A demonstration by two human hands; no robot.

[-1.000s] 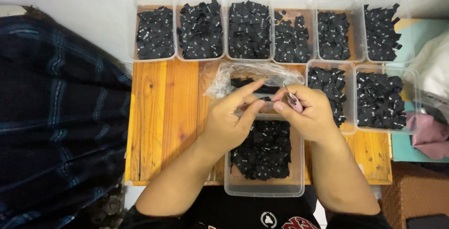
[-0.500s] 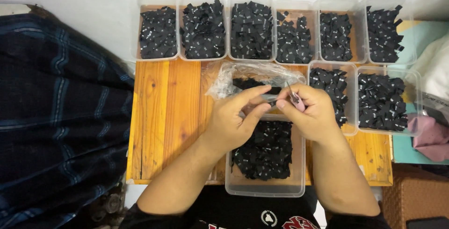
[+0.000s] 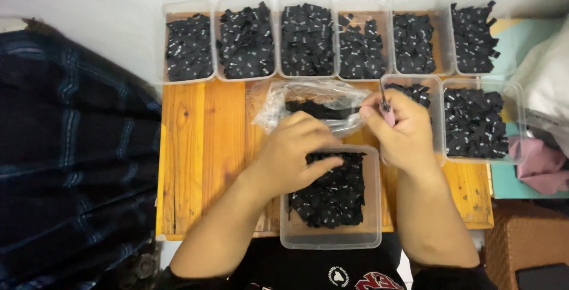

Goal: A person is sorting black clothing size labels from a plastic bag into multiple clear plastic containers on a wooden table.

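**Hands over the front tub of little black tags**

Head cam, looking straight down. The left hand point(image 3: 299, 151) sits over the back edge of the clear plastic tub point(image 3: 373, 207) closest to the person, fingers point(image 3: 326, 164) curled down and pressed together on the pile of small black tags point(image 3: 332, 198) inside it. Can't tell whether it's actually got one pinched, since the fingertips are buried among the tags.

The right hand point(image 3: 403, 130) is just to the right, above the tub's far right corner, closed up like a fist around a thin pink tool point(image 3: 386, 111) with a metal tip poking up out of the grip. Thumb and forefinger are pinching it.

Between and just behind both hands there's a crumpled clear plastic bag point(image 3: 308, 103) with more black tags in it, lying on the wooden counter point(image 3: 201, 154). The left hand's knuckles are right up against it.

Along the back edge there's a row of six clear tubs point(image 3: 246, 38), all filled with the same kind of black tags. Two more tubs point(image 3: 480, 121) sit on the right side; the right hand partly covers the nearer one.

Off to the left is dark plaid fabric point(image 3: 71, 159), and pale and pink cloth point(image 3: 542, 159) is at the right edge.
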